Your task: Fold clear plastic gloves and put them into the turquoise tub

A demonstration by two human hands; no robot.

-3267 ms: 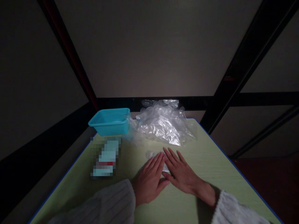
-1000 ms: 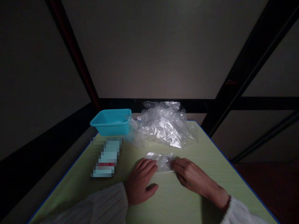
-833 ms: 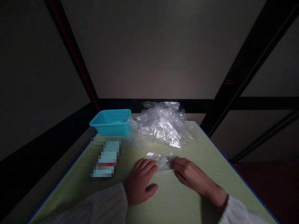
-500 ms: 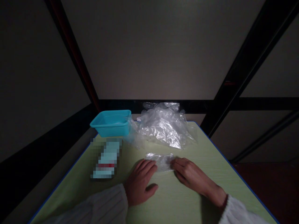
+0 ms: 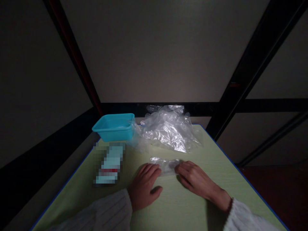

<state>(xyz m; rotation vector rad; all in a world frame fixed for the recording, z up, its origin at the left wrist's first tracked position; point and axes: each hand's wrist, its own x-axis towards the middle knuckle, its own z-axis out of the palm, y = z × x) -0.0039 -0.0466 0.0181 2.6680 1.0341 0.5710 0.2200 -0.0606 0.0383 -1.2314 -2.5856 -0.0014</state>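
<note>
A small, crinkled piece of clear plastic film (image 5: 166, 166) lies flattened on the table in front of me. My left hand (image 5: 145, 186) rests palm down, its fingertips on the film's left end and its thumb stretched out to the side. At the right end, the fingers of my right hand (image 5: 192, 175) are bent and pressed together on the film's edge. Their tips are partly hidden, dark and hard to make out. Beyond both hands is a large heap of shiny clear plastic (image 5: 168, 130), some of it with rounded, finger-like ends.
A turquoise plastic basket (image 5: 115, 131) stands at the table's far left corner, with loose clear plastic against its right side. Nearer me lies a long flat object (image 5: 110, 163), obscured by pixels. The pale green table (image 5: 173, 208) has a blue edge, with a wall panel behind it.
My right hand has shifted very slightly left along the film. The left hand and the film look nearly the same; the whole view has tilted a little.
</note>
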